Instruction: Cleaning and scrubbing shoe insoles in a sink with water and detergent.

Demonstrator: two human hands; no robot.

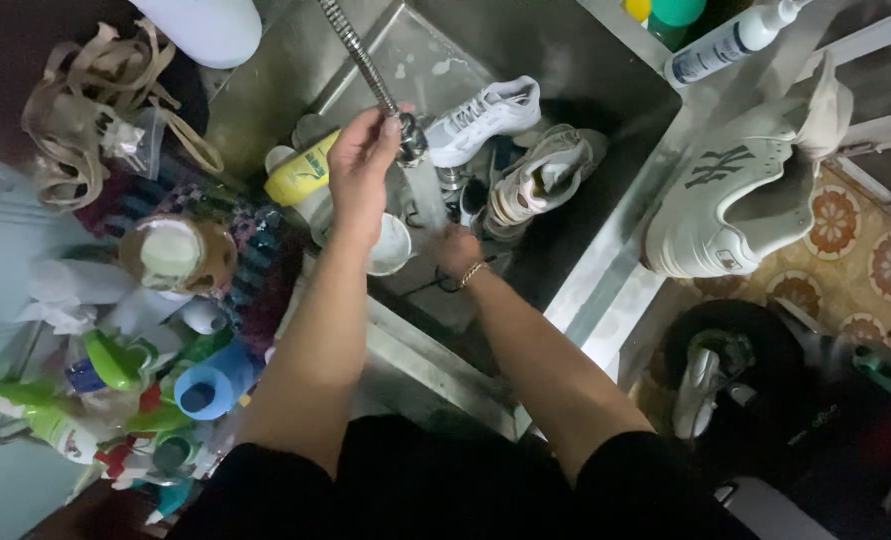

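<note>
Steel sink (605, 60): deep basin, walls wet, serving as catch-all for wash water and for the footwear under treatment. Large white sneaker (735, 195): laid on its side across the right rim of the sink, outside the basin, sole edge toward the floor tiles, apparently parked apart from the wet pieces. Inside the basin: one white sneaker (490, 115) against the far wall, laces up, and one beige-and-white sneaker (540, 180) just beside it, tilted, both within reach of the spray. Flexible metal hose (355, 50): descends from the top edge into the basin, ending in a spray head (412, 140). Left hand (363, 165): closed around the hose just above the spray head, aiming the outlet downward so the water falls toward the right hand. Right hand (457, 250): low in the basin beneath the stream, bracelet at the wrist, fingers curled; grip possibly on a small dark item, though blur and spray prevent a firm reading. Yellow bottle (303, 170): lying on the near-left corner of the sink, next to the left hand. White cup (393, 245): standing in the basin between the two forearms. Cluttered shelf at the left: blue cup (205, 390), green spray bottle (40, 420).
</note>
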